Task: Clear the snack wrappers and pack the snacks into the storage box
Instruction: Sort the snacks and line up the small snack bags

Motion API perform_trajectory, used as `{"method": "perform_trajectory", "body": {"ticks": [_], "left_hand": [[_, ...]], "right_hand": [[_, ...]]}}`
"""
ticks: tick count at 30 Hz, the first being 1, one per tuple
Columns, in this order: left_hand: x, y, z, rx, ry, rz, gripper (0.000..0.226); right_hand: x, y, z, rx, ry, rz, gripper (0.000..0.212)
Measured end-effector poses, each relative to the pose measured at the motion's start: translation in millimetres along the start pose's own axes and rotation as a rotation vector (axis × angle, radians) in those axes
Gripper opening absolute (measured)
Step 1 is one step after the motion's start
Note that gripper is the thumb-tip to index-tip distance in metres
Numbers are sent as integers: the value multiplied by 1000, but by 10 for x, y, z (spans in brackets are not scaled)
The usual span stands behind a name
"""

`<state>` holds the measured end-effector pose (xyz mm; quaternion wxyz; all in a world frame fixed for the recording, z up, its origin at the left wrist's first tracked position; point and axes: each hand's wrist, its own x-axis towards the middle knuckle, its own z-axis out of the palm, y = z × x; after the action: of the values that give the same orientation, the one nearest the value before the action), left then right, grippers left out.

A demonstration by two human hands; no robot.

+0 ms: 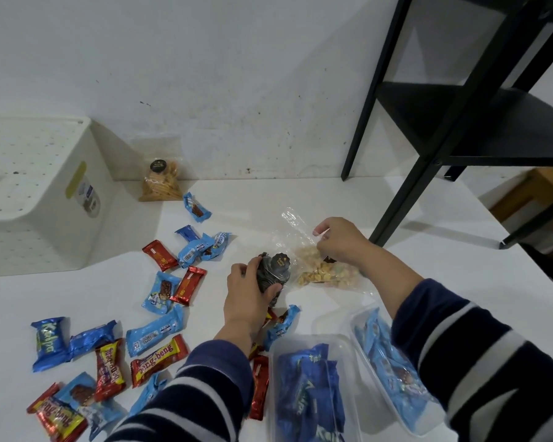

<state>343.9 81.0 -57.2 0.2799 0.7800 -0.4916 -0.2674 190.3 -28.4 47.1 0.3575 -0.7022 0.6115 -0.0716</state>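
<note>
A white bin (45,199) is sitting upside down at the table's (428,282) far left. Two clear boxes (313,390) near the front edge are holding blue snacks. Loose bars (155,330) are lying scattered to the left. The left hand (249,298) is gripping a dark packet (275,272); the right hand (342,239) is pinching a clear bag (320,266) of yellow snacks.

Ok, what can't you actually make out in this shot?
All in the head view:
- Dark packet: the left hand covers its lower part; the label is too small to read.
- Red bars beneath the left sleeve: partly hidden.
- Two clear boxes: the bottom edge cuts them off, so their fill is unknown.
- White bin: cut off at the left edge; its sticker is blurred.
- Right hand: the fingertips are lost in the clear bag.
</note>
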Motion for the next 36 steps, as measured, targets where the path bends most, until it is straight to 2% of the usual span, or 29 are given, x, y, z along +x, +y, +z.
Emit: {"method": "perform_trajectory", "body": {"ticks": [6,9,11,13,15,19,21,25,28,31,36], "left_hand": [[-31,49,-27,25,-13,-40,63],[19,213,-72,131,95,-5,50],[91,423,-140,4,135,1,37],[186,623,-199,-268,89,-12,31],[260,746,-234,-425,44,-30,29],[290,741,-224,-510,55,-71,17],[270,719,-206,-526,54,-75,17],[264,670,-204,-530,50,-100,22],[257,633,-220,-556,29,-115,23],[238,633,-237,-582,5,-112,22],[250,643,-240,-606,12,-88,22]], "right_hand": [[-44,-4,51,36,40,-83,29],[-89,-18,49,37,44,-141,28],[-129,-31,69,10,52,-185,28],[-159,-37,108,-6,59,-221,28],[-172,-28,151,-2,63,-243,27],[-180,-17,196,110,93,-212,15],[-158,-13,206,126,124,-187,18],[-125,-6,237,61,171,-132,20],[-130,-40,231,72,159,-144,29],[-116,-66,247,15,144,-145,21],[-56,-120,269,-57,161,-76,20]]}}
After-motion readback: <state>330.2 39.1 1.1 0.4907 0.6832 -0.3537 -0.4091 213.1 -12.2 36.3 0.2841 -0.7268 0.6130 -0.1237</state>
